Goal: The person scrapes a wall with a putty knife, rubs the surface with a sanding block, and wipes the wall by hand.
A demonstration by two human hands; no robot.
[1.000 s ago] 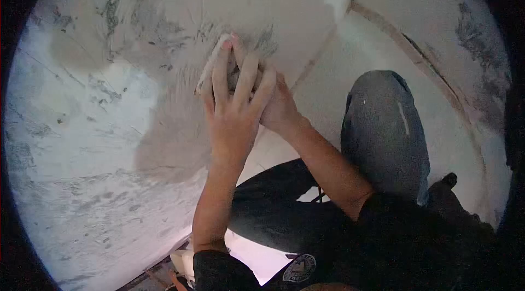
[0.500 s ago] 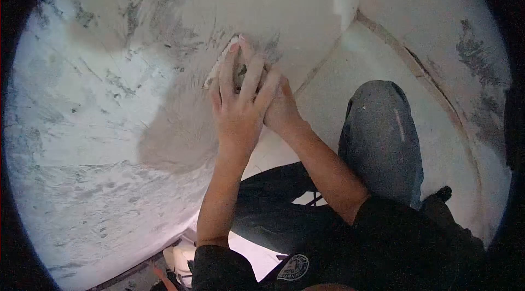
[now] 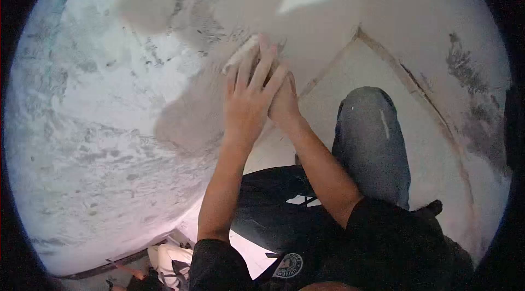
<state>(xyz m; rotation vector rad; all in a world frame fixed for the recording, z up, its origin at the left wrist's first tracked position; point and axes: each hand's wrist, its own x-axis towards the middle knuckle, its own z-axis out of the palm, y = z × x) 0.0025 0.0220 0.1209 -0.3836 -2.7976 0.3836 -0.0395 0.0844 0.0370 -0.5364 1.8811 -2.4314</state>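
Observation:
A pale, dusty sanding pad [image 3: 240,56] lies flat against the wall [image 3: 306,45], mostly covered by my hands. Its whitish edge shows to the left of my fingers. My left hand [image 3: 245,100] presses on it with fingers stretched and slightly parted over its back. Beside and partly under it, my right hand [image 3: 285,102] reaches to the same pad; most of its fingers are hidden by the left hand. White dust coats the fingertips.
Dark smudges [image 3: 205,7] mark the wall around the pad. A brownish joint [image 3: 404,69] runs down from a corner on the right. My bent knee [image 3: 372,121] is close to my right forearm. Part of another person [image 3: 167,261] shows at lower left.
The view has shifted, and the wall marks on the left appear further right. Both hands and the pad sit slightly further right in view, with the pad's edge more slanted.

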